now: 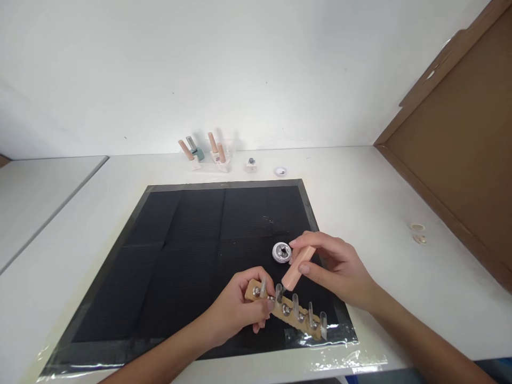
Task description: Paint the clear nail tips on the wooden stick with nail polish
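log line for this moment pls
left hand: holds wooden strip of nail tips | right hand: holds pink brush handle, tip at strip | small round pot on black mat

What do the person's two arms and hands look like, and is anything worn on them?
Both the left hand and the right hand are bare: no gloves, and no rings, watch or bracelet can be seen. The forearms are bare too, with no sleeve visible up to the picture's lower edge. The fingernails look short and unpainted. No marks or tattoos show.
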A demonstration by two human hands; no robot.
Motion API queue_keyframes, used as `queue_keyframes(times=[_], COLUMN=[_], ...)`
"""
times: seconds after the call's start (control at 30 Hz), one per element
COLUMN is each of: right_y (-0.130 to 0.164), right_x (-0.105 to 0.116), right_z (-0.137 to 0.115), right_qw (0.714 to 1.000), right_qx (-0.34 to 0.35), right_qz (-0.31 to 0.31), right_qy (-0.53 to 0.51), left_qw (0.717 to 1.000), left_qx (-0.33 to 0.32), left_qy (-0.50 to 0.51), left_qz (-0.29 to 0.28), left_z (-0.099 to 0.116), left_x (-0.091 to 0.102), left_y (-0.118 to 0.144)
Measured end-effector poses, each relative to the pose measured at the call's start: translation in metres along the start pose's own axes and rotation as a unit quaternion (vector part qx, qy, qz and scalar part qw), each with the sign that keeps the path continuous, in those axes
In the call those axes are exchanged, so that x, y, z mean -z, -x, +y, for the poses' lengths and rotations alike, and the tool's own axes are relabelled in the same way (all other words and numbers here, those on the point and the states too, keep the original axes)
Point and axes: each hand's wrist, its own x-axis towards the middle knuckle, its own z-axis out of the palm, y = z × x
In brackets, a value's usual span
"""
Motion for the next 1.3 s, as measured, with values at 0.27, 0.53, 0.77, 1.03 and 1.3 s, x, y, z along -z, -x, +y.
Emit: queue_keyframes(times=[0.27, 0.53, 0.77, 1.03, 1.3], right_y=[-0.0008, -0.0007, 0.0000, -0.0008, -0.0001], right_x=[0.0012, 0.0014, -0.0018, 0.0023, 0.0018], right_z=[-0.0009, 0.0002, -0.0002, 0.0008, 0.0038], right_qw=[1.000, 0.999, 0.999, 0.993, 0.982], right_qx=[0.000, -0.027, -0.034, -0.086, -0.106], right_qz=[0.002, 0.038, 0.006, 0.047, -0.013], right_qy=[-0.028, 0.004, 0.002, -0.068, -0.156], left_qw=[1.000, 1.000, 1.000, 1.000, 1.000], left_qx=[0.003, -0.005, -0.010, 0.000, 0.004], left_qy=[-0.004, -0.008, -0.021, -0.012, 0.006], left_qz=[-0.001, 0.001, -0.002, 0.007, 0.017], left_z=[0.0010, -0.0023, -0.0007, -0.0003, 0.0025], left_x=[0.0000, 0.0008, 0.0006, 0.0002, -0.0027], left_y=[0.0006, -0.0011, -0.0005, -0.0004, 0.0001])
